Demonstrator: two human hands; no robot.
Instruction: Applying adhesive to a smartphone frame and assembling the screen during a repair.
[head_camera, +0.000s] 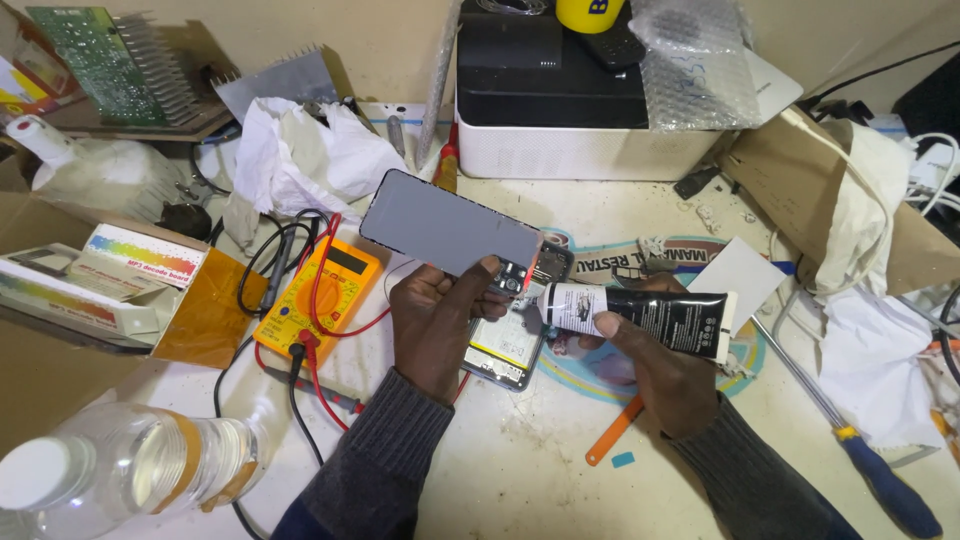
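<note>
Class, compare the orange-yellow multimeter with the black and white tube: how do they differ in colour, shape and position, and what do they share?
The multimeter is orange-yellow; the tube is black with a white end. The multimeter is a flat box with red and black leads attached; the tube is long, slim and has none. The multimeter lies on the table, untouched; the tube is held off it in the right hand, nozzle pointing at the opened phone. Both carry printed markings.

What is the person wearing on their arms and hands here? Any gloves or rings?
Both hands are bare: the left hand and the right hand show no gloves, and no rings or watch are visible. Both arms wear long, dark grey ribbed knit sleeves reaching the wrists.
</note>
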